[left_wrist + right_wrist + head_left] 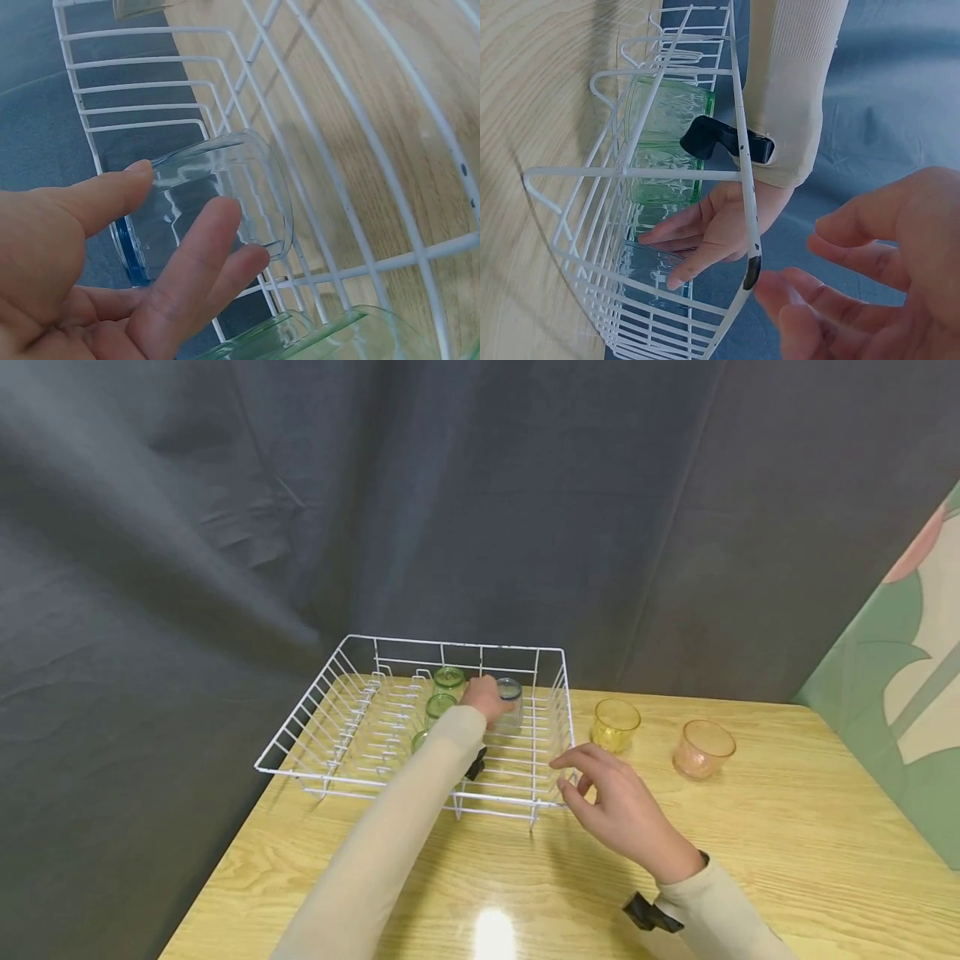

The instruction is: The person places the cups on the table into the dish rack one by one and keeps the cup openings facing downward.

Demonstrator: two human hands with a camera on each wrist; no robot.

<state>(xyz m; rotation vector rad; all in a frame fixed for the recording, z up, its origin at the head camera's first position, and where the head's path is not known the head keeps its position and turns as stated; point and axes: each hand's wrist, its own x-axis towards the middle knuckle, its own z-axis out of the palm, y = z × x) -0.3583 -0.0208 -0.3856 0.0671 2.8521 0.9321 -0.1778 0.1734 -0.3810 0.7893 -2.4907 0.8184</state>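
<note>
Inside the white wire dish rack, my left hand holds a clear glass with a blue rim. Its thumb lies along one side of that glass and two fingers along the other, while the remaining fingers curl beneath. The glass rests on the rack's wires. Beside it runs a row of green glasses, the back one, the middle one and the front one, partly behind my left arm. My right hand hovers at the rack's front right corner, fingers loosely bent with nothing held.
Right of the rack, a yellow glass and a pinkish-orange glass stand on the wooden table. A dark curtain hangs behind. A leaf-patterned panel borders the right side.
</note>
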